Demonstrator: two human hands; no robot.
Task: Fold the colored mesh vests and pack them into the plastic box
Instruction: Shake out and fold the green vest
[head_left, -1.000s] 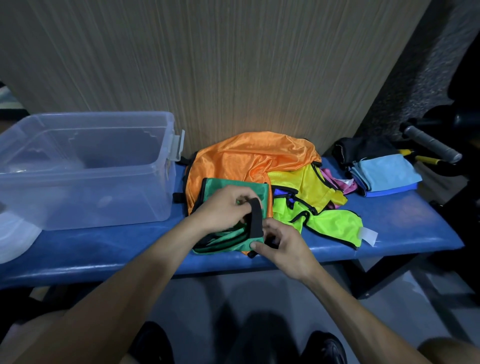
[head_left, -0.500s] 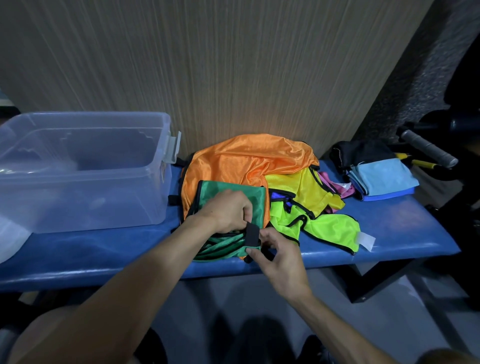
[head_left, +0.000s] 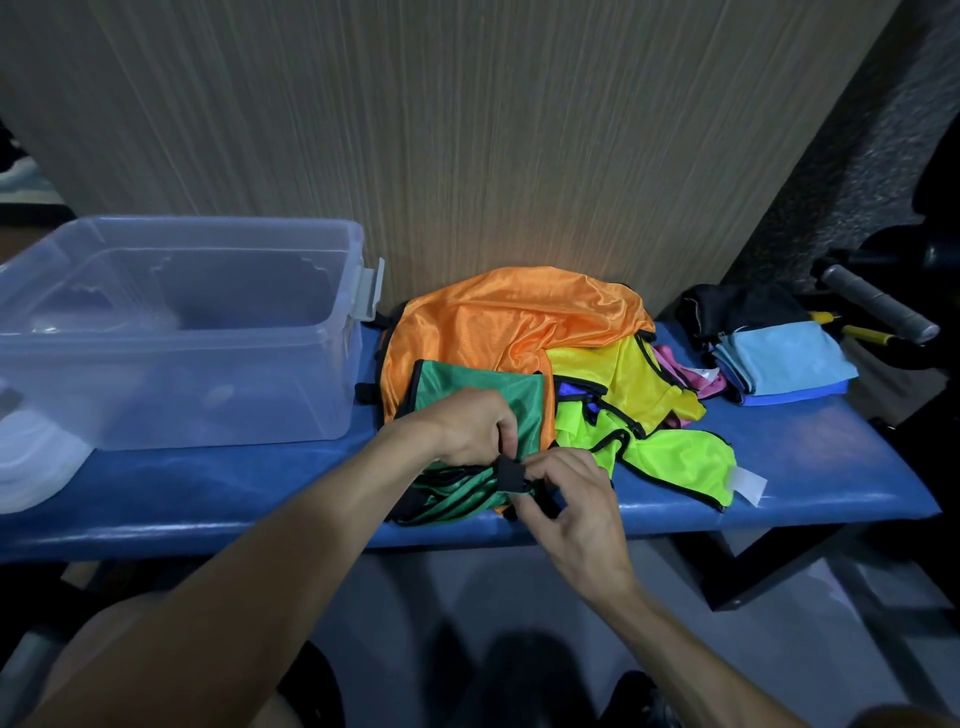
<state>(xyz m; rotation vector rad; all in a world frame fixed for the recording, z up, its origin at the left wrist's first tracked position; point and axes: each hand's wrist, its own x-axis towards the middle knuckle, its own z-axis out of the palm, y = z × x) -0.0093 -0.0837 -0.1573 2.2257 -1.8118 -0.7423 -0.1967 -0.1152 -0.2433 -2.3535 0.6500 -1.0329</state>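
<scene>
Head view: your green vest lies at the near edge of the worktop, on the vest pile, right of the box. It's light, limp, slick mesh, so it will likely slump; take it by the black trim. Your left hand curls its fingers into the bunched cloth. Your right hand pinches the trim with thumb and forefinger; its other fingers curl loosely.
</scene>
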